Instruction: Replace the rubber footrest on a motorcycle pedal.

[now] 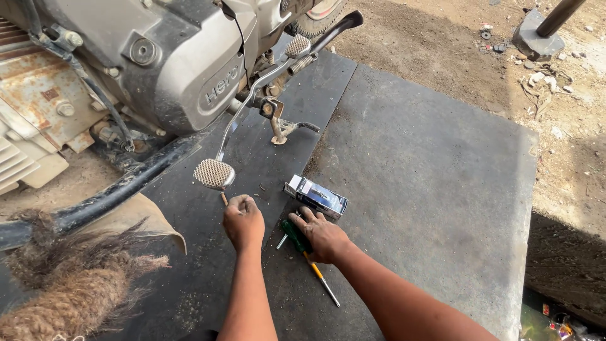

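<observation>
My left hand [243, 221] is closed around a thin tool whose tip points up toward the round mesh brake pedal [214, 173] of a motorcycle engine [170, 60]. My right hand [323, 235] rests on the dark mat [429, 189], its fingers on the green handle of a screwdriver [295, 235] with a yellow and metal shaft [322, 281]. A small shiny blue and silver box [317, 196] lies just beyond my right hand's fingers.
The long brake lever and footrest [290, 53] run up to the right above the pedal. A black frame tube [113, 192] slants on the left, with a shaggy brown rag [76, 284] below it. Bare dirt and debris [543, 76] border the mat on the right.
</observation>
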